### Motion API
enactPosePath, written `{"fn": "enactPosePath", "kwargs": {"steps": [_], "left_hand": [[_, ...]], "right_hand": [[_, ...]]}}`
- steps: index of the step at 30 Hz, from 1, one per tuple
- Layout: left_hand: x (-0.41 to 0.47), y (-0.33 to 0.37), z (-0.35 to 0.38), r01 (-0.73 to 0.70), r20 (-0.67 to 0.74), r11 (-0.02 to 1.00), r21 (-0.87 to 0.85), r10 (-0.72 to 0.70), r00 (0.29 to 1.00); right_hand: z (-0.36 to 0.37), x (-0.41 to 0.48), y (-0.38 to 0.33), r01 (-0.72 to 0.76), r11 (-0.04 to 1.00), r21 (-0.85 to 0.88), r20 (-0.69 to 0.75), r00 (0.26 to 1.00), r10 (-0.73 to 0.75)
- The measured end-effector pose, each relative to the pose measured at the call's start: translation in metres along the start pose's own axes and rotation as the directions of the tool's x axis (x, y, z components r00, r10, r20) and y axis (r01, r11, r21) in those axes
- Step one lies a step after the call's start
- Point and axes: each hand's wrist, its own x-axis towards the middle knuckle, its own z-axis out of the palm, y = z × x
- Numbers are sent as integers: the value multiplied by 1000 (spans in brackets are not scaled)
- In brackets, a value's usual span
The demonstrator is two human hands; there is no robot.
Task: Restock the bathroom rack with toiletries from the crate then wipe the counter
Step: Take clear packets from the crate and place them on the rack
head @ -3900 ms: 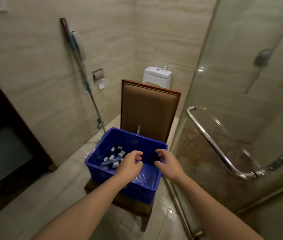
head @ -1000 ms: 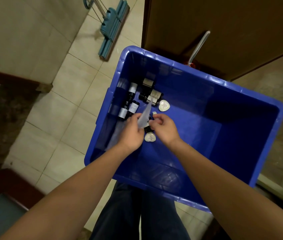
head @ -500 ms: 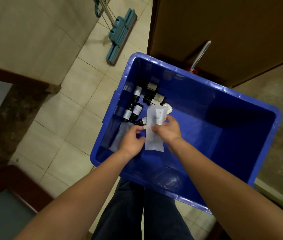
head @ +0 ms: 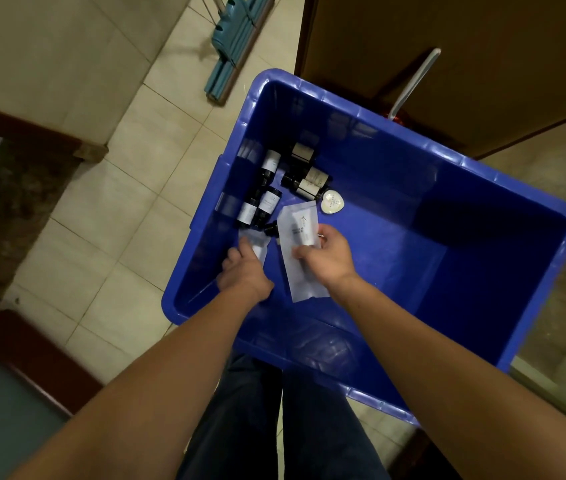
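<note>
A blue plastic crate point(head: 503, 244) sits in front of me on a chair. In its far left corner lie several small dark bottles with white labels point(head: 267, 202) and a white heart-shaped soap point(head: 332, 201). My right hand point(head: 330, 258) grips a long white sachet point(head: 300, 251) inside the crate. My left hand point(head: 243, 271) reaches down to the crate floor and its fingers close on a second white sachet point(head: 259, 245) lying there. The rack and the counter are out of view.
The brown chair back point(head: 447, 46) rises behind the crate, with a white handle point(head: 413, 84) leaning against it. A teal mop head point(head: 236, 39) lies on the tiled floor at the upper left. My legs stand below the crate's near rim.
My right hand has kept the white sachet and holds it alone. My left hand has let go of it and dropped left onto a second sachet on the crate floor.
</note>
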Motion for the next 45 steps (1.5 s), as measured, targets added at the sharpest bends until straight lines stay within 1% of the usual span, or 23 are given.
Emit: {"fn": "enactPosePath", "kwargs": {"steps": [5, 7, 11, 14, 18, 20, 22, 26, 29, 30, 33, 35, 39, 42, 45], "left_hand": [[13, 9, 2, 83, -82, 994, 74, -77, 994], [17, 10, 2, 97, -94, 993, 71, -90, 991], [17, 11, 1, 79, -89, 995, -68, -85, 992], [11, 13, 0, 65, -89, 969, -239, -88, 992], [1, 18, -5, 19, -129, 898, -440, -84, 988], [-6, 21, -9, 19, -101, 846, -533, -86, 991], [-17, 24, -15, 10, -64, 768, -640, -66, 996], [-46, 29, -33, -44, -54, 683, -729, 7, 999], [-75, 37, -50, -59, -19, 604, -795, 74, 997], [-84, 40, -55, -80, -15, 607, -791, 111, 994], [-109, 48, -67, -167, -28, 697, -697, 207, 978], [-122, 55, -73, -227, -52, 726, -649, 256, 965], [-150, 70, -80, -294, -92, 708, -642, 310, 946], [-166, 82, -83, -339, -82, 691, -638, 377, 923], [-179, 93, -87, -390, -67, 678, -623, 451, 890]], "right_hand": [[-3, 6, 7, -25, 998, 53, 3, 1000, 25], [-4, 8, 9, -43, 997, 66, 4, 999, 43], [-7, 9, 8, -61, 995, 78, 7, 998, 60], [-10, 7, 5, -54, 995, 83, 20, 998, 53], [-14, -1, -4, -38, 997, 73, 26, 999, 36], [-18, -7, -12, -27, 997, 67, 25, 999, 25], [-23, -14, -20, -27, 996, 79, 30, 999, 25], [-41, -36, -36, -23, 993, 113, 24, 1000, 21], [-57, -57, -47, -3, 990, 141, -1, 1000, 3], [-63, -64, -50, 7, 990, 144, -11, 1000, -6], [-81, -86, -55, 34, 986, 163, -55, 998, -25], [-92, -101, -55, 50, 980, 194, -88, 996, -33], [-111, -132, -56, 99, 961, 260, -159, 986, -58], [-121, -155, -56, 133, 936, 327, -222, 973, -61], [-128, -178, -55, 180, 900, 398, -315, 948, -51]]}}
